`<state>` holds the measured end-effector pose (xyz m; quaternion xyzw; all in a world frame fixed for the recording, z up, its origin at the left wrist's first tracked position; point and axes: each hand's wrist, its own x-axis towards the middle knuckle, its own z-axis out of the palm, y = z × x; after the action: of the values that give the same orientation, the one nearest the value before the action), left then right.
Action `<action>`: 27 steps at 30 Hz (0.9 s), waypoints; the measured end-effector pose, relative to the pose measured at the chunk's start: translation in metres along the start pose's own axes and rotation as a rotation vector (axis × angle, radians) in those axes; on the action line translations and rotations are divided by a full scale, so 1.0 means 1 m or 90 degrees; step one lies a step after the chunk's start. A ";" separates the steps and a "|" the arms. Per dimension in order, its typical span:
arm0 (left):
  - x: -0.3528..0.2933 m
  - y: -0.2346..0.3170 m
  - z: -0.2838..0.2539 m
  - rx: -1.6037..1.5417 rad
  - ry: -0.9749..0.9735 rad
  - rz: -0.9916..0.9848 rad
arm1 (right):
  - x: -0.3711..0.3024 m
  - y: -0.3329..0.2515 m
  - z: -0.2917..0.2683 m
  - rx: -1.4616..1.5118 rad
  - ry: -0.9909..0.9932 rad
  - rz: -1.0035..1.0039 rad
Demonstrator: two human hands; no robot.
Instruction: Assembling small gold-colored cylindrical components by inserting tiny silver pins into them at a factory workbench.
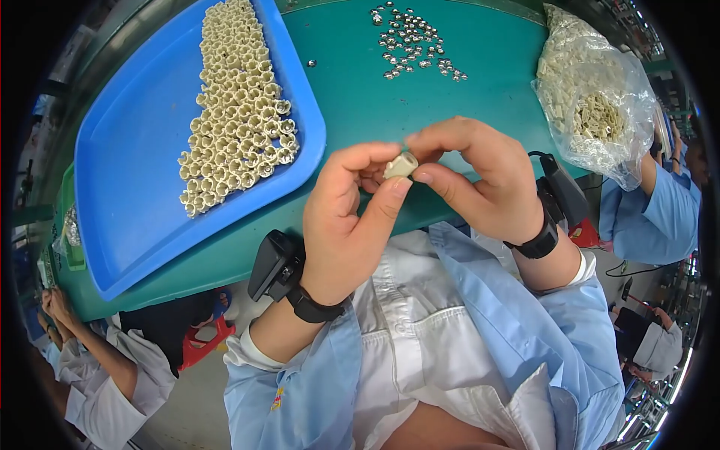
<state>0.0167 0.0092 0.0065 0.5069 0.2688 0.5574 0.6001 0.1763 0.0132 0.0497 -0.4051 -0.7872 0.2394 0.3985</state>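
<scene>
Pinching a cream tubular fitting [401, 166] in the left hand [345, 210], beside and perhaps touching the curled right hand [487, 169]. Apparently assembling or checking; next, probably calls for neat placement in the blue tray [127, 172], left of both hands.

Cream part [400, 166], plain blue tray [131, 157], green tabletop [349, 97], silver pieces [412, 39], light-blue jacket [296, 394], black wrist straps [312, 308]

The left hand [349, 202] and right hand [480, 169] are held close together, fingertips nearly meeting. The left thumb [384, 204] and index finger [366, 155] are closed in a pinch; the right thumb [450, 187] is extended beneath an arched, slightly blurred index finger [454, 131]. Both forearms, left [279, 330] and right [553, 268], are angled inward from below.
</scene>
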 end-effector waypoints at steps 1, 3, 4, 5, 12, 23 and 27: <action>0.001 0.001 0.001 0.000 -0.003 -0.003 | -0.001 0.001 0.000 0.022 0.007 0.036; 0.001 0.003 -0.003 0.050 -0.036 -0.015 | -0.001 0.002 -0.002 0.010 0.017 0.031; 0.002 0.004 -0.005 0.100 -0.070 -0.027 | -0.001 0.004 -0.005 -0.001 0.027 0.026; 0.002 0.004 -0.007 0.150 -0.103 -0.039 | 0.000 0.005 -0.007 -0.013 0.037 0.021; 0.001 -0.001 -0.007 0.051 -0.108 -0.051 | 0.023 0.044 -0.048 -0.131 0.123 0.235; 0.001 -0.001 -0.004 -0.058 -0.047 -0.080 | 0.037 0.097 -0.049 -0.367 -0.036 0.110; 0.001 0.000 0.000 -0.059 -0.031 -0.088 | 0.038 0.102 -0.048 -0.401 -0.028 0.122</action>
<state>0.0165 0.0107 0.0068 0.4720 0.2627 0.5139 0.6664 0.2476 0.1041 0.0222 -0.5757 -0.7892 0.0293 0.2117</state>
